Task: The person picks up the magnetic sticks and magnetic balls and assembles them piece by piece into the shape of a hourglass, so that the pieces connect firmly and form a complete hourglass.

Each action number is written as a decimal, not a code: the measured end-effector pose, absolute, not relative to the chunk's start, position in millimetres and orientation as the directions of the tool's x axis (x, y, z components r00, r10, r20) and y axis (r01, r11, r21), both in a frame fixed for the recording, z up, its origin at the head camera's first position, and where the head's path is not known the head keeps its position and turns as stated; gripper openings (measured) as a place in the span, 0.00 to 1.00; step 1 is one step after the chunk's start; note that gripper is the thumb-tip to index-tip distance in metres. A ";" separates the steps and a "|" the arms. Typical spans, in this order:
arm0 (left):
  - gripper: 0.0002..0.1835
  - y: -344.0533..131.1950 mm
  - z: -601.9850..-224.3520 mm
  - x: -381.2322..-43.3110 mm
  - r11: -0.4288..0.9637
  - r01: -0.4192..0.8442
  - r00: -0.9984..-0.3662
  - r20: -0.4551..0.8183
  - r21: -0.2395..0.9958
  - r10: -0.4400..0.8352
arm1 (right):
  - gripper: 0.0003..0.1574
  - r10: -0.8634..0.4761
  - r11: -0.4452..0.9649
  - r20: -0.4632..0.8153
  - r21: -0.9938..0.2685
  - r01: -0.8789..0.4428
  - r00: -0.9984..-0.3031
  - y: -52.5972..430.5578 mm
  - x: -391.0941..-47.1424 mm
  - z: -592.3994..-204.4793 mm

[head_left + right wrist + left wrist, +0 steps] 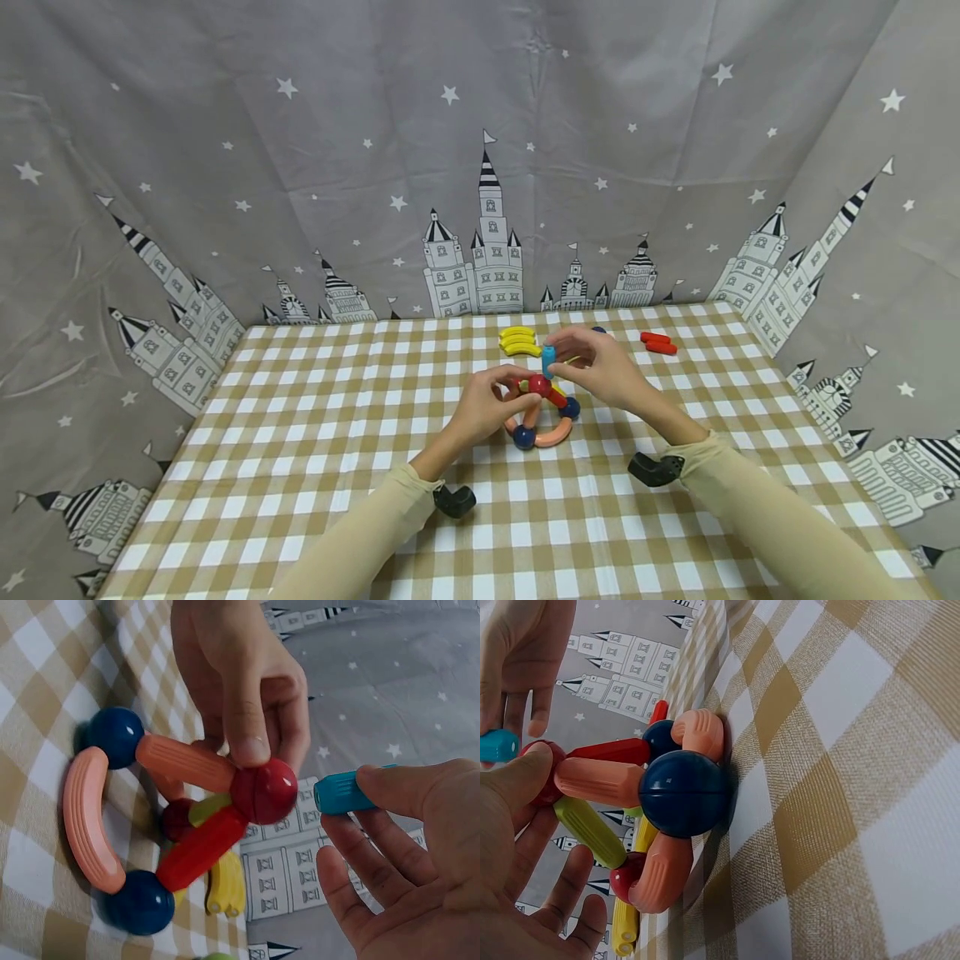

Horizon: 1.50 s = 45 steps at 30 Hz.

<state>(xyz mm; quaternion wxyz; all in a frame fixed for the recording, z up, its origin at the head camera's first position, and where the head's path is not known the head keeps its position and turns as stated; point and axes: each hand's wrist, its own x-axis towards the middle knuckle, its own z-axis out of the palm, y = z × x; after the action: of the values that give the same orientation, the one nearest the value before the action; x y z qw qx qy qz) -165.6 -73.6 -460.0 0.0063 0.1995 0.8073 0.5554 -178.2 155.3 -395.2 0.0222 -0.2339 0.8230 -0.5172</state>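
A pyramid of magnetic rods and balls rests on the checked cloth. Curved salmon rods (86,817) and navy balls (682,793) form part of its base. Straight salmon (600,781), red (201,849) and lime green (591,832) rods rise to a red ball (264,790) at the top. My left hand (482,407) pinches this top ball between thumb and fingers. Just above it, my right hand (600,367) grips a short turquoise magnetic rod (345,793), whose free end points toward the ball with a small gap between them. A second red ball (628,876) sits low in the base.
Behind the pyramid lie several curved yellow rods (518,340). Two red rods (658,342) are at the back right, and a dark blue ball (598,329) shows partly behind my right hand. A grey castle-print curtain (375,167) borders the table's far edge.
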 end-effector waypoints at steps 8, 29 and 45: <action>0.16 -71.1 -455.1 -164.4 0.290 0.333 -0.913 0.230 0.897 0.338 | 0.18 -0.429 0.346 0.229 -0.852 -0.393 -0.874 145.6 -175.5 -399.2; 0.17 -75.4 -465.2 -171.0 0.311 0.366 -0.901 0.250 0.877 0.355 | 0.21 -0.431 0.407 0.240 -0.809 -0.424 -0.870 143.5 -171.9 -398.3; 0.17 -75.6 -461.7 -170.4 0.337 0.349 -0.906 0.223 0.874 0.359 | 0.26 -0.323 0.590 0.268 -0.692 -0.415 -0.908 218.4 -192.2 -413.0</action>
<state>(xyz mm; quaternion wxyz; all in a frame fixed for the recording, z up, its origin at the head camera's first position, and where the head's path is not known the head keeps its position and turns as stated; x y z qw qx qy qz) -170.4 -75.6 -461.7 0.0047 0.2166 0.8177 0.5333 -192.2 218.4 -413.0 -0.0568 -0.2074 0.8899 -0.4023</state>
